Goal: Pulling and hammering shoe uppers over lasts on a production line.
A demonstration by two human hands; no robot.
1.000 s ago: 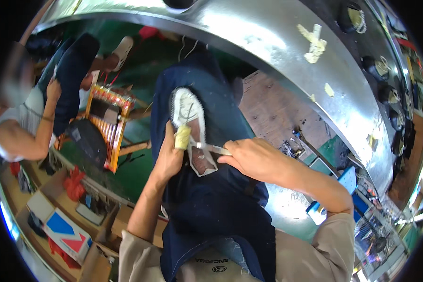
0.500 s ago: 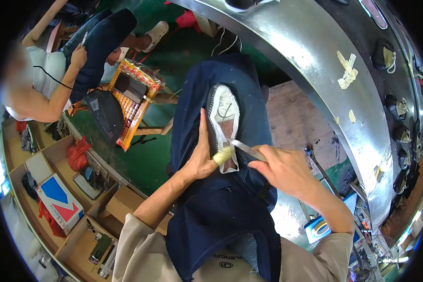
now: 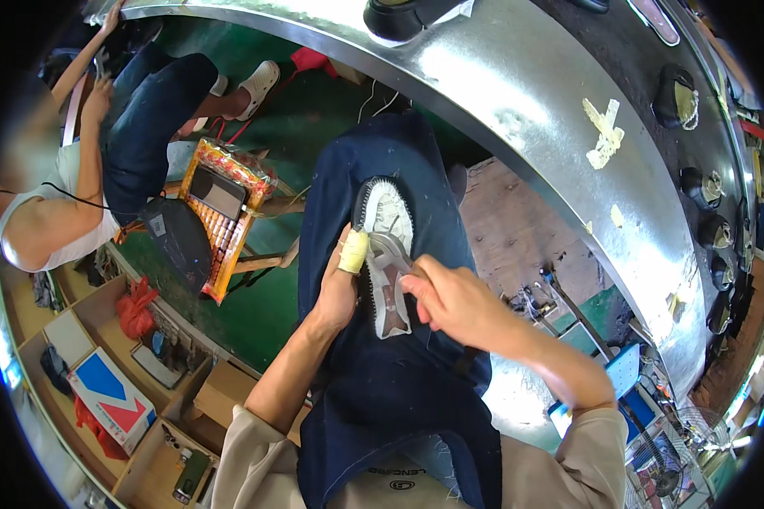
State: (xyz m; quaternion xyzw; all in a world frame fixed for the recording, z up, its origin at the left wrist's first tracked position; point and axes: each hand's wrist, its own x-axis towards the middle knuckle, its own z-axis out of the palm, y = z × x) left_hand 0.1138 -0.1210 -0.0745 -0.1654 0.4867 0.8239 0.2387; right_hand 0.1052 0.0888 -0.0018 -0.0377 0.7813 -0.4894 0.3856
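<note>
A shoe lies bottom up on my apron-covered lap, toe pointing away. Its underside shows a pale folded edge, dark stitching along the rim and a brown centre. My left hand grips its left side, with yellow tape wrapped round the thumb, which presses on the shoe's edge. My right hand is closed round a grey metal hand tool, whose blurred curved end lies over the middle of the shoe. The tool's handle is hidden in my fingers, and its exact kind is unclear.
A metal worktable curves round the front and right, with several dark shoes on it. At left stands a bamboo stool holding a phone and a black bag; a co-worker sits beyond. Wooden compartments lie at lower left.
The shoe sits slightly lower and more left in view. My left thumb has moved up along its edge. My right hand has shifted left, bringing the tool across the shoe's middle.
</note>
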